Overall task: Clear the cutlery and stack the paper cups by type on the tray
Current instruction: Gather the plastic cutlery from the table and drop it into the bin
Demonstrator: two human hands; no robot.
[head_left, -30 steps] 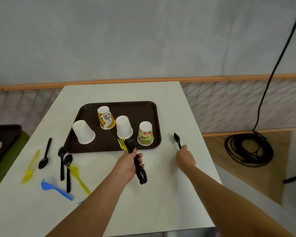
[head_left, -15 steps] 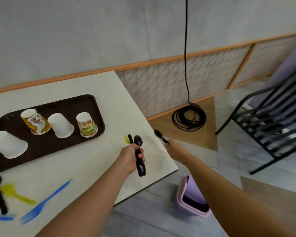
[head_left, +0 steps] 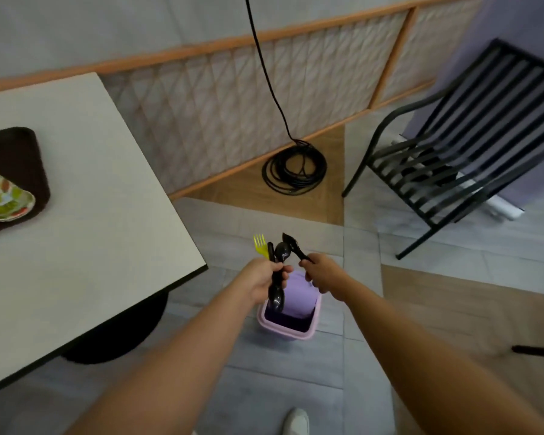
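Stands over the lilac bin with both hands just above its open mouth. Grips in the left hand a bundle of cutlery, fingers curled tight around the handles: a yellow fork and black spoons, with heads pointing up toward the far side of the bin and a black end hanging down toward the inside. Pinches in the right hand a single black utensil, fingers closed on its handle, head leaning toward the bundle and almost touching it. Cannot tell whether spoon or fork.

Could miss the bin on release. Holds the bundle more over the left rim than over the middle, so may drop a piece on the floor left of the bin if opening the fingers all at once. Could also bounce light plastic off the rim. Could knock the two loads together, being so close, and flick a piece sideways. Better to lower both hands nearer to the mouth and let go one hand after the other.

Leaves the cups for later: far to the left of the bin, the bench with the brown tray and a patterned paper cup on it, cut by the edge of the view.
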